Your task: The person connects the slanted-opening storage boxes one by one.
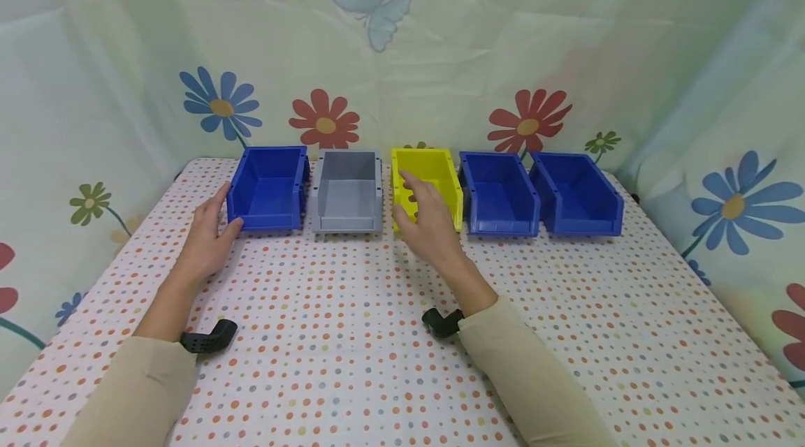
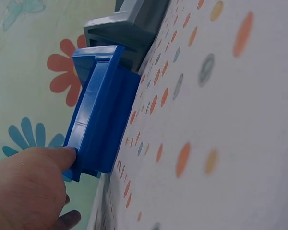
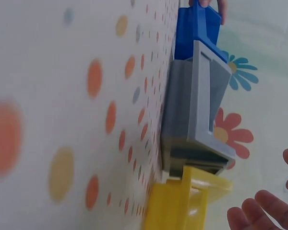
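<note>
At the left end of a row of open-front plastic bins is a blue bin (image 1: 269,195). My left hand (image 1: 210,234) holds its near left corner, the thumb on the front lip and the fingers along the outer left side. The left wrist view shows the thumb (image 2: 62,157) on the lip; the other fingers are partly hidden. My right hand (image 1: 430,227) is over the front of the yellow bin (image 1: 448,178), fingers loosely bent and holding nothing. In the right wrist view its fingertips (image 3: 261,203) appear apart from the yellow bin (image 3: 168,203).
A grey bin (image 1: 349,199) stands between the left blue bin and the yellow one. Two more blue bins (image 1: 501,199) (image 1: 581,199) stand to the right. All are on a dotted tablecloth (image 1: 339,335), before a flowered curtain (image 1: 434,70). Each wrist wears a black mount (image 1: 210,337).
</note>
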`<state>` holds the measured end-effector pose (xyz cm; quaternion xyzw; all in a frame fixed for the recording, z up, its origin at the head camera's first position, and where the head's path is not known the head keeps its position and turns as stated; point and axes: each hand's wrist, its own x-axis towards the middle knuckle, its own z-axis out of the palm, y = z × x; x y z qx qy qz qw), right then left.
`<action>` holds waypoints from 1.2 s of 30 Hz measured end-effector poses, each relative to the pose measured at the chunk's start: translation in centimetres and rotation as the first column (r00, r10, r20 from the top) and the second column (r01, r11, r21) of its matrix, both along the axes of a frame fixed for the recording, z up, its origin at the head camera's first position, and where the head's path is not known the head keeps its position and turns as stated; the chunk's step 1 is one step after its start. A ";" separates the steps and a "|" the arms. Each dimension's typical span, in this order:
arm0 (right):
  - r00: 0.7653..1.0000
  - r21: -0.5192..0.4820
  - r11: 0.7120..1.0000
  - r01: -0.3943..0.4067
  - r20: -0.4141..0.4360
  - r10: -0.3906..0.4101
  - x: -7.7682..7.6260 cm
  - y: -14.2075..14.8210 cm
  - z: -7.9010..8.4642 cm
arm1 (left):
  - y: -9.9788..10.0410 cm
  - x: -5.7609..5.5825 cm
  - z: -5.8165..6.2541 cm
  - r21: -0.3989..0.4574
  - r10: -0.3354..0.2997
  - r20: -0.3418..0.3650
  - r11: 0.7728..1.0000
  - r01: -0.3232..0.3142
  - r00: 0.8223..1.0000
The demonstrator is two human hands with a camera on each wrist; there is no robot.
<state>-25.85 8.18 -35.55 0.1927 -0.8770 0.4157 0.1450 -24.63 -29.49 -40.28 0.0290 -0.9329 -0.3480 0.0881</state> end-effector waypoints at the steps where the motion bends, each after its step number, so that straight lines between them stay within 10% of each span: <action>1: 1.000 -0.001 1.000 0.000 0.002 0.000 0.0 -0.3 0.0 | 0.0 0.0 0.0 0.000 0.001 0.001 1.000 -0.001 1.000; 36: 0.985 0.135 0.990 0.047 0.160 -0.069 -0.7 -5.4 0.7 | 0.2 0.1 0.0 0.013 0.001 0.023 1.000 -0.002 1.000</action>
